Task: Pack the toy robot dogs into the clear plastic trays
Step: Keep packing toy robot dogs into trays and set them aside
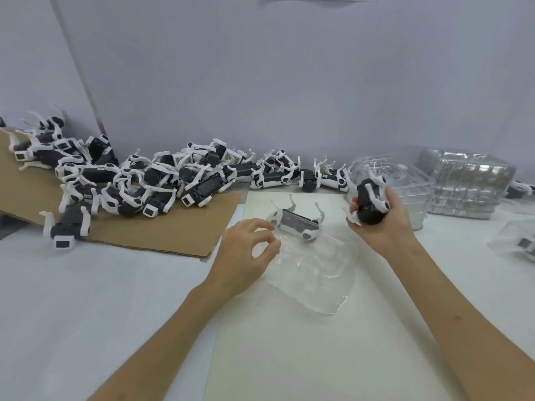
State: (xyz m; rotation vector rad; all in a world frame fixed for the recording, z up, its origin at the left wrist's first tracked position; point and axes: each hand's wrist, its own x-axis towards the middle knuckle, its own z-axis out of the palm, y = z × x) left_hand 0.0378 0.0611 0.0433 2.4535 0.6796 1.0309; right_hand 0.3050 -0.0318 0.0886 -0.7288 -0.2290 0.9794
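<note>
The right hand [379,219] is curled round a black-and-white toy dog [371,201] and holds it in the air, well clear of the worktop [86,299]. The dog's white legs stick out between and above the fingers. It hangs just beyond the far right corner of the clear tray [315,273], probably so it can be turned to suit a pocket before it goes down.

The left hand [246,251] sits at the tray's left rim with its fingers half curled and the thumb tip against the plastic. I take this as steadying the light tray, but I cannot tell whether it pinches the rim or only touches it.

The tray lies on a pale board [289,351] right in front of the person, within easy reach of both hands. Its far end carries one dog on its back [298,224], legs up, seemingly seated in a moulded pocket. The nearer pockets look unfilled, though glare blurs their outlines.

The supply waits in a tangled heap of dogs [139,180] along the wall, partly on a sheet of cardboard [162,231] to the left. To the right, near the holding hand, stand stacks of spare trays [469,183], nested and with nothing in them that I can see. At the far right edge another tray [509,241] seems to have a dog in it, mostly cut off
</note>
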